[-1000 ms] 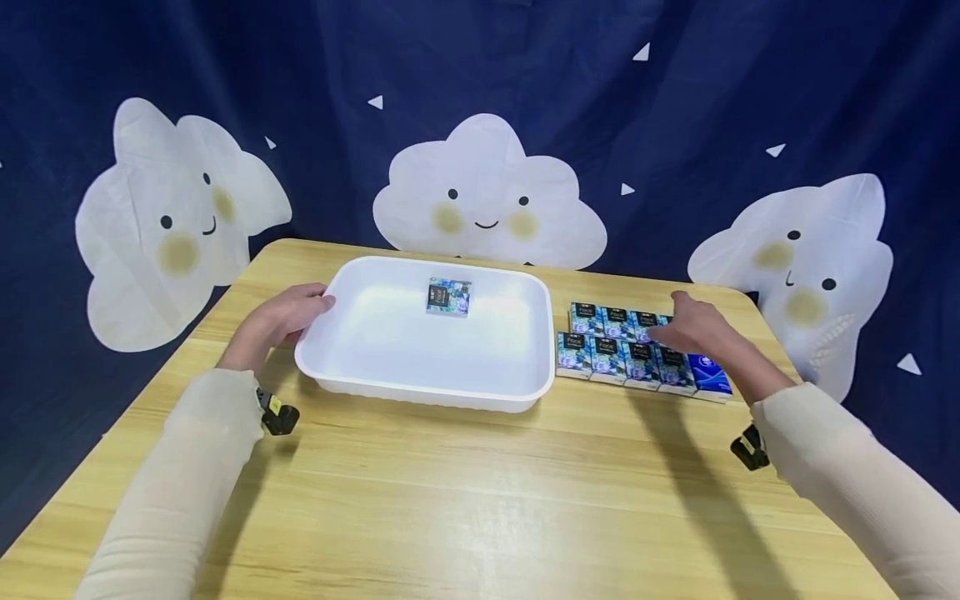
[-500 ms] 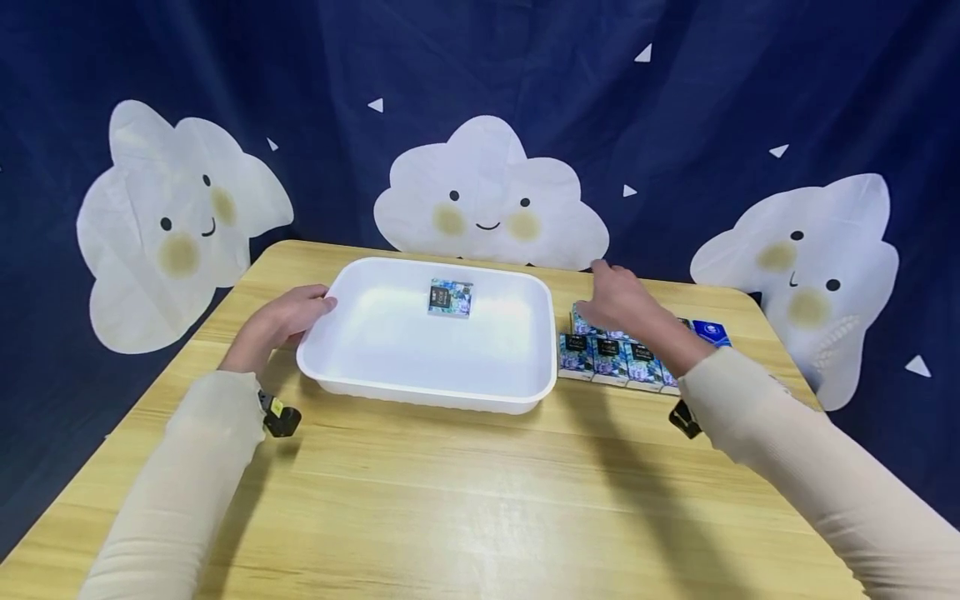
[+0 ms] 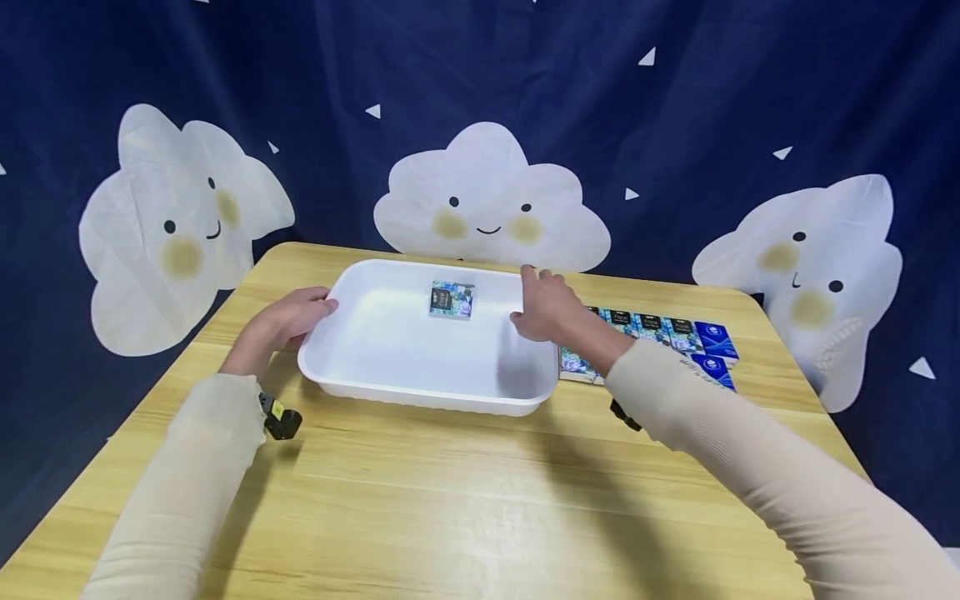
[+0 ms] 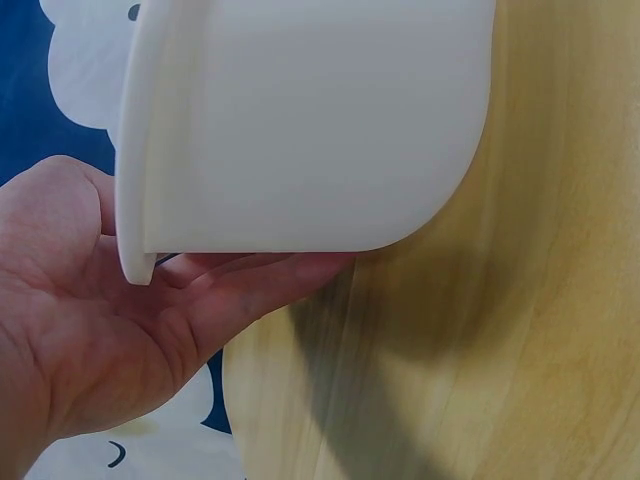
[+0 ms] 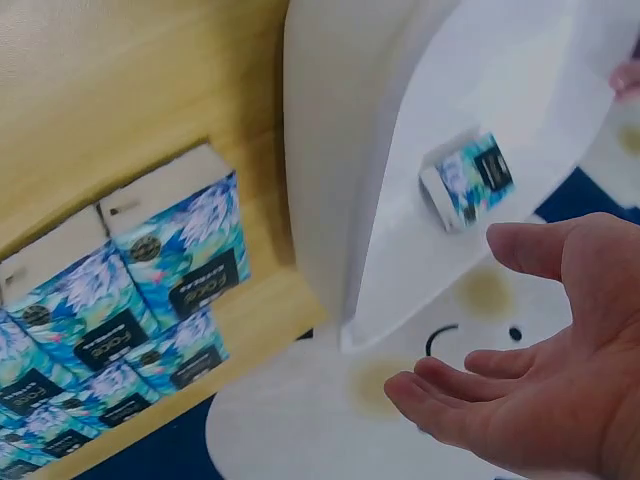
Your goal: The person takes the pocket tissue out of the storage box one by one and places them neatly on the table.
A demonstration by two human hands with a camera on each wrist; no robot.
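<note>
My left hand holds the left rim of a white plastic tray. In the left wrist view its thumb is behind the rim and its fingers lie under the tray's wall. My right hand hovers over the tray's right side, thumb and fingers spread, with nothing between them. Inside the tray, near the back wall, lies one small blue floral pack with a black label. Right of the tray stand two rows of like floral packs, partly hidden by my right arm in the head view.
At the right end of the rows are plain dark-blue packs. Everything stands on a wooden table. A navy curtain with white clouds hangs directly behind the table's back edge.
My right hand has swept left from above the right part of the pack rows to over the tray's right side. The left hand, tray and pack inside stay put.
</note>
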